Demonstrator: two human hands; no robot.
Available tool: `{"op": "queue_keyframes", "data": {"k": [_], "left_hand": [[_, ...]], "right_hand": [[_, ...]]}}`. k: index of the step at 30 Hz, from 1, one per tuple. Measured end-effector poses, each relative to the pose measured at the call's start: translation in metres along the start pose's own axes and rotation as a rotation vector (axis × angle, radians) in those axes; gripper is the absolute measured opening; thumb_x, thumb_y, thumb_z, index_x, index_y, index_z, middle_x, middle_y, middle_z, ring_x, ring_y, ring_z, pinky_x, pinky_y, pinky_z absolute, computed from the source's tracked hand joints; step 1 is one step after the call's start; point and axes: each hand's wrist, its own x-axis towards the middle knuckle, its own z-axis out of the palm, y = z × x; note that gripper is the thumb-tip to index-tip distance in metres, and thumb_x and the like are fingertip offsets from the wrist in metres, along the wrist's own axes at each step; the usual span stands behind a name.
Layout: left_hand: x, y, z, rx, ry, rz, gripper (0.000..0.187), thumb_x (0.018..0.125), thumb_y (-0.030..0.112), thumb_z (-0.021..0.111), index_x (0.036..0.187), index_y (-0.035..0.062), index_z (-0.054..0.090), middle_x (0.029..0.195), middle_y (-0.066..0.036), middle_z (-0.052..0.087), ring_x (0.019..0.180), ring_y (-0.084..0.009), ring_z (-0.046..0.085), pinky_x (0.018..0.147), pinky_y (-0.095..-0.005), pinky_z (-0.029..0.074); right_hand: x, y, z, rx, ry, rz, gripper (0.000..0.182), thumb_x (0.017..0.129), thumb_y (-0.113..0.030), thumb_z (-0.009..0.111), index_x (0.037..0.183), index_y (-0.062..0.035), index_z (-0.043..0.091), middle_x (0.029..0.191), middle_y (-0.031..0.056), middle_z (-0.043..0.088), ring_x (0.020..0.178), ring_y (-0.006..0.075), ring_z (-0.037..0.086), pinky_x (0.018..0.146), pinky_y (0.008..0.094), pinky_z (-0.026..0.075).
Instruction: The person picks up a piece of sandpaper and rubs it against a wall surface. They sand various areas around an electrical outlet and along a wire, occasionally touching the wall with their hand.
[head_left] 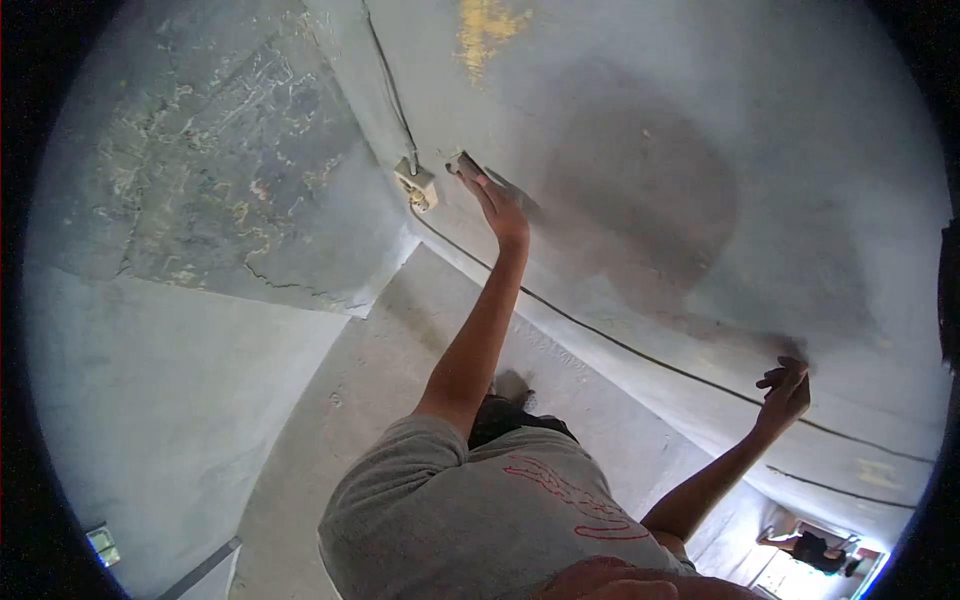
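Note:
Neither of my hands shows in the head view. A person in a grey T-shirt (450,510) with a red print fills the lower middle, dark hair (505,415) between the shoulders, both arms raised to a grey plastered surface (640,150). One of that person's hands (497,203) presses a small flat tool (462,162) onto the plaster beside a pale electrical box (418,186). The other hand (786,388) rests on the plaster at a dark smear, and I cannot tell what it holds.
A thin dark cable (600,335) runs from the box along the surface to the right. A large darker damp patch (640,190) spreads over the plaster. Rough cracked plaster (230,170) lies at the upper left. Another person (815,548) is in a bright opening at the lower right.

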Motion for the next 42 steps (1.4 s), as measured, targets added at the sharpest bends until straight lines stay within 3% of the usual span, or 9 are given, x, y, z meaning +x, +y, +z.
{"op": "queue_keyframes", "data": {"k": [7,11,19,22,24,28,38,41,42], "left_hand": [[-0.004,0.011,-0.005,0.072,0.014,-0.029,0.058,0.1,0.029,0.024,0.143,0.0001,-0.001,0.15,-0.017,-0.004,0.14,-0.0283,-0.001,0.113,-0.0374,0.007],[0.015,0.003,-0.01,-0.049,-0.011,-0.038,0.059,0.1,0.03,0.024,0.143,-0.0011,0.0,0.15,-0.019,-0.004,0.139,-0.0301,-0.001,0.113,-0.0383,0.007],[0.019,0.006,-0.006,0.275,0.081,0.053,0.059,0.099,0.033,0.023,0.143,-0.0017,0.003,0.149,-0.02,-0.005,0.139,-0.0327,-0.001,0.112,-0.0448,0.004],[0.031,0.007,0.011,-0.036,0.121,0.065,0.06,0.099,0.035,0.022,0.143,-0.0019,0.003,0.15,-0.02,-0.004,0.139,-0.0328,-0.002,0.112,-0.0442,0.003],[0.014,0.005,0.001,0.045,0.122,0.019,0.061,0.099,0.036,0.021,0.143,-0.0021,0.004,0.15,-0.02,-0.003,0.139,-0.0325,-0.004,0.112,-0.0439,0.002],[0.007,0.006,-0.003,0.137,0.113,-0.005,0.063,0.099,0.039,0.021,0.142,-0.0032,0.003,0.15,-0.021,-0.003,0.139,-0.0335,-0.005,0.111,-0.0439,0.001],[-0.058,-0.002,0.025,0.122,0.074,-0.04,0.066,0.099,0.04,0.023,0.142,-0.004,-0.001,0.149,-0.021,-0.009,0.139,-0.0321,-0.005,0.112,-0.0426,0.004],[-0.02,-0.038,0.013,0.658,0.127,0.353,0.067,0.098,0.044,0.019,0.142,-0.0045,0.003,0.149,-0.022,-0.001,0.139,-0.0339,0.001,0.112,-0.0415,0.008],[-0.002,-0.028,0.007,0.448,0.18,0.187,0.068,0.097,0.046,0.019,0.142,-0.0041,0.007,0.149,-0.022,0.003,0.139,-0.0334,0.003,0.113,-0.04,0.008]], "right_hand": [[0.025,0.028,0.003,0.145,0.057,-0.078,0.056,0.095,-0.05,0.035,0.067,-0.0044,0.051,0.051,0.0057,0.053,0.03,0.0113,0.041,0.032,0.0235,0.03],[0.023,0.027,0.002,0.159,0.064,-0.009,0.055,0.096,-0.049,0.034,0.067,-0.0053,0.05,0.051,0.0054,0.052,0.03,0.0103,0.04,0.03,0.0241,0.029],[0.024,0.021,0.0,0.191,0.1,0.012,0.053,0.095,-0.051,0.034,0.071,-0.0071,0.051,0.045,0.0053,0.049,0.03,0.0107,0.04,0.029,0.0242,0.034],[0.04,0.02,0.013,0.161,0.159,0.054,0.057,0.094,-0.054,0.032,0.072,-0.0056,0.053,0.046,0.0067,0.052,0.029,0.0124,0.042,0.028,0.0251,0.036],[0.036,0.04,-0.017,0.021,-0.01,0.017,0.065,0.092,-0.06,0.03,0.083,-0.0011,0.056,0.046,0.0046,0.049,0.03,0.0123,0.037,0.033,0.0251,0.033],[0.033,0.02,0.0,0.029,0.109,-0.004,0.064,0.093,-0.056,0.031,0.066,-0.0022,0.052,0.045,0.005,0.05,0.029,0.0128,0.04,0.033,0.0252,0.033],[0.031,0.006,-0.001,-0.023,0.033,-0.001,0.064,0.097,-0.048,0.03,0.065,0.0001,0.056,0.049,0.0085,0.056,0.029,0.0135,0.043,0.035,0.0274,0.036],[0.037,0.027,-0.01,-0.03,-0.043,-0.015,0.065,0.097,-0.049,0.03,0.067,0.0009,0.058,0.046,0.0078,0.055,0.03,0.0129,0.043,0.034,0.0272,0.034],[0.035,0.029,-0.012,-0.011,-0.052,-0.016,0.065,0.097,-0.049,0.03,0.067,0.0009,0.058,0.046,0.0078,0.055,0.03,0.0129,0.043,0.034,0.0272,0.034]]}}
